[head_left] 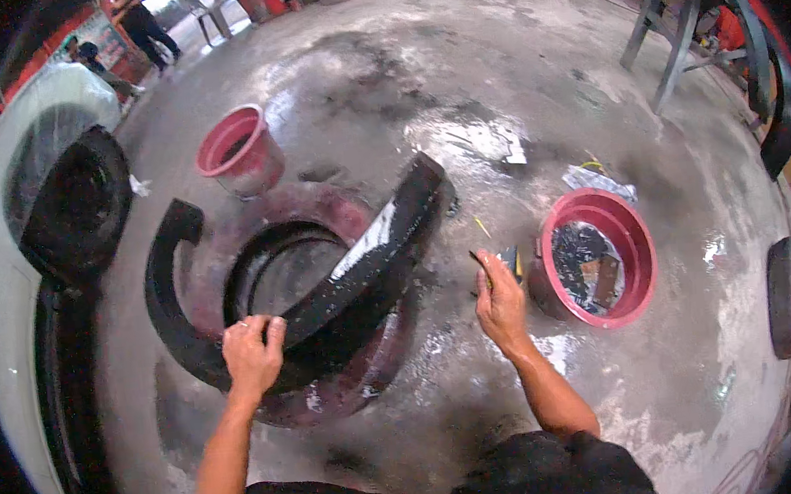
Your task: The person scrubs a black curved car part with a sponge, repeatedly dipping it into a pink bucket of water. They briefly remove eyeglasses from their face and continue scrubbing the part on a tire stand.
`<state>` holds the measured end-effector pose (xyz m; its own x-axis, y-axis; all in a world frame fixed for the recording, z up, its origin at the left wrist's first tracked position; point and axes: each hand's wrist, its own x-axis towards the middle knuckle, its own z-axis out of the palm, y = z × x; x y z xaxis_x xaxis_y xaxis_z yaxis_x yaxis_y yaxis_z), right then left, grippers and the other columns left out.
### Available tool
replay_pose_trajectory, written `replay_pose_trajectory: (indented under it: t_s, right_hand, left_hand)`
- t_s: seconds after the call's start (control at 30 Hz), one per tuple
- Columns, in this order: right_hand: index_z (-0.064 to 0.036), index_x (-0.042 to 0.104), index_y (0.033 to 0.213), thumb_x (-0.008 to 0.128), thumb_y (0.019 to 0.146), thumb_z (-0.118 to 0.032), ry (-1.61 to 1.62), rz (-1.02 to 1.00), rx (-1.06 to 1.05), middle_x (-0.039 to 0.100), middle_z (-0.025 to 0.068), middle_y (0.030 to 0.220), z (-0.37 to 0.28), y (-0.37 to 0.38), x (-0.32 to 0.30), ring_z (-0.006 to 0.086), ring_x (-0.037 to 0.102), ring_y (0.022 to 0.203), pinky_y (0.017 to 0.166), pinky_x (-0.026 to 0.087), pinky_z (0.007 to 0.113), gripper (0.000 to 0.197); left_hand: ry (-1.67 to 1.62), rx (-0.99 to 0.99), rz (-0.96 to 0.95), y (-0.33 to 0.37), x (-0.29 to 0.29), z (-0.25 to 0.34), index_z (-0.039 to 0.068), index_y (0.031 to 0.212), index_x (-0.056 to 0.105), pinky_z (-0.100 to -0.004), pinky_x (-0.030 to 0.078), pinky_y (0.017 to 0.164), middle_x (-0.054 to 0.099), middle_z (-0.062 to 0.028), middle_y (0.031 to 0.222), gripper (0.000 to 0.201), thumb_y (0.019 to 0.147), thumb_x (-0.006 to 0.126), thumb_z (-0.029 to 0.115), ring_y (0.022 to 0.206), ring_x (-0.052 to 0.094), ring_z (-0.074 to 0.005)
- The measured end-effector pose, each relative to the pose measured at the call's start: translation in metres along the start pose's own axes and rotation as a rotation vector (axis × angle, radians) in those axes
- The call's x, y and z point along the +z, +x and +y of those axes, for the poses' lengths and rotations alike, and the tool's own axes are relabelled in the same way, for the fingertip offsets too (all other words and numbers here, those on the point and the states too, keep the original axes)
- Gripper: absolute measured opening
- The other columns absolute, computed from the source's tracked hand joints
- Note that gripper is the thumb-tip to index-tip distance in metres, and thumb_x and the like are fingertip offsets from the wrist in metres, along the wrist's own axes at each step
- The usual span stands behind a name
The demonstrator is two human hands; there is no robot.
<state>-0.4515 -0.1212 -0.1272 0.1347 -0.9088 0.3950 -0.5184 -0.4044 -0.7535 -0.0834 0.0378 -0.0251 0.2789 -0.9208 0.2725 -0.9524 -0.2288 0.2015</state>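
A long, curved black trim piece (177, 301), wet and flecked with white suds, rests across a tyre (204, 299) stained dull red. My left hand (253, 351) grips the near edge of the trim, thumb and fingers closed on it. Off to the right of the tyre, my right hand (500, 302) is raised with its fingers drawn together. A small dark tip shows at those fingers, but what they hold is too small to name. Close behind the hand is a small yellow and black object (512, 258). A red bucket (645, 292) with dark sudsy water and a brown block (607, 279) stands right of this hand.
Another red bucket (259, 165) stands beyond the tyre. A pale car panel (5, 305) and a black part (85, 202) line the left side. Grey trestle legs (673, 58) stand far right, above another tyre (783, 295). People (142, 30) are at the back left. The concrete floor is wet.
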Motion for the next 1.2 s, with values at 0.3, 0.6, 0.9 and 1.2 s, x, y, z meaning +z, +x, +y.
replay_pose_trajectory:
  t_s: [0.3, 0.6, 0.9, 1.2]
  right_hand:
    - [-0.0007, 0.054, 0.144, 0.066, 0.081, 0.0, -0.51, -0.106, 0.023, 0.06, 0.0219, 0.142, 0.118, -0.107, 0.022, 0.0499, 0.053, 0.131, 0.108, 0.048, 0.051, 0.063]
    - [-0.0104, 0.057, 0.146, 0.073, 0.076, -0.009, -0.714, -0.155, -0.01, 0.058, 0.0097, 0.149, 0.158, -0.105, 0.055, 0.0415, 0.049, 0.139, 0.103, 0.051, 0.052, 0.072]
    - [-0.0118, 0.064, 0.137, 0.072, 0.072, -0.008, -0.41, -0.113, 0.07, 0.063, 0.0067, 0.143, 0.12, -0.09, 0.033, 0.0384, 0.053, 0.135, 0.1, 0.052, 0.053, 0.066]
    - [-0.0085, 0.063, 0.136, 0.065, 0.094, -0.009, -0.111, 0.155, -0.232, 0.059, 0.0172, 0.145, -0.027, 0.097, 0.006, 0.0512, 0.043, 0.14, 0.11, 0.047, 0.053, 0.042]
  left_hand:
    - [-0.055, 0.075, 0.134, 0.002, 0.0, -0.003, 0.003, 0.092, 0.07, -0.0477, 0.045, 0.084, 0.07, -0.0152, 0.091, 0.033, 0.106, 0.046, 0.022, 0.087, 0.064, -0.0384]
    - [0.023, 0.097, 0.107, 0.002, -0.001, -0.012, 0.005, 0.086, 0.067, -0.0487, 0.044, 0.076, 0.066, -0.0147, 0.081, 0.022, 0.099, 0.057, 0.019, 0.08, 0.061, -0.0389]
    - [0.019, 0.085, 0.151, 0.002, 0.007, 0.0, 0.004, 0.09, 0.072, -0.0472, 0.045, 0.076, 0.069, -0.0138, 0.084, 0.026, 0.101, 0.053, 0.019, 0.08, 0.063, -0.0367]
    - [0.042, 0.063, 0.131, -0.002, 0.015, -0.008, 0.003, 0.094, 0.072, -0.0461, 0.047, 0.083, 0.071, -0.0151, 0.089, 0.029, 0.102, 0.05, 0.019, 0.086, 0.066, -0.0366]
